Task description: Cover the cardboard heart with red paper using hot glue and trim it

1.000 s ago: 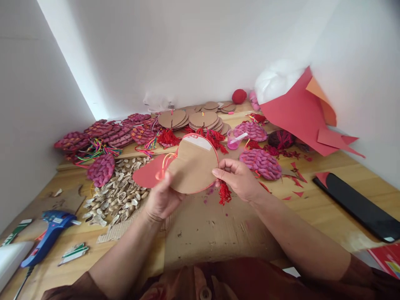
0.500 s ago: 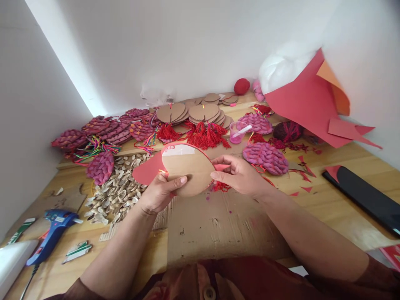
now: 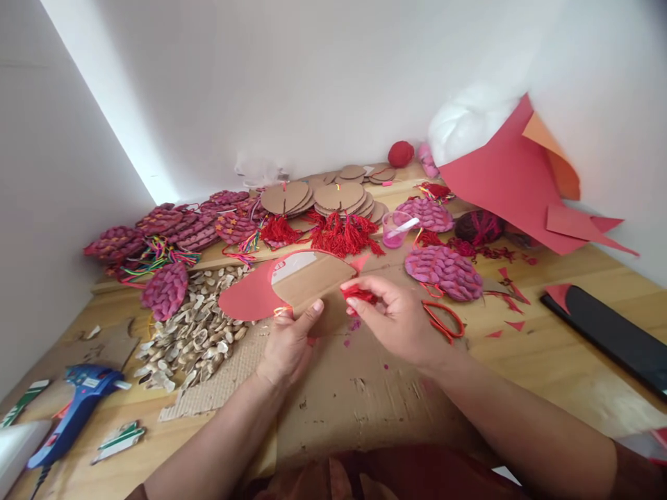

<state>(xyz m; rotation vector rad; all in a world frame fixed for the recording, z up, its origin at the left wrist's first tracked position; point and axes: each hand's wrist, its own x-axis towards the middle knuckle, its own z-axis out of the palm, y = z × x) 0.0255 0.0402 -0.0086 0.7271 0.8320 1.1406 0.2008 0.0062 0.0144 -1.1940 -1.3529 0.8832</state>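
Note:
My left hand (image 3: 292, 340) grips the lower edge of a round cardboard disc (image 3: 313, 285), thumb on top. Red paper (image 3: 247, 295) lies under the disc and sticks out to the left, with a small pointed bit at the upper right. Near my left fingers a yellow-orange loop of thread (image 3: 282, 312) shows at the disc's edge. With its fingertips, my right hand (image 3: 399, 319) pinches a red yarn tassel (image 3: 360, 294) at the disc's right edge. Orange-red scissor handles (image 3: 447, 323) rest just right of my right hand.
Behind stand stacked cardboard discs (image 3: 341, 198) with red tassels (image 3: 347, 232), and a pink cup (image 3: 394, 230). Braided pink-purple pads (image 3: 444, 272) lie around. Shell pieces (image 3: 201, 340) and a blue glue gun (image 3: 78, 410) are left; red paper sheets (image 3: 511, 173) and a black phone-like slab (image 3: 604, 340) right.
My right hand has let go of the disc's edge and taken up the red tassel. The disc has dropped lower and tilted flatter in my left hand. The scissor handles have come into view.

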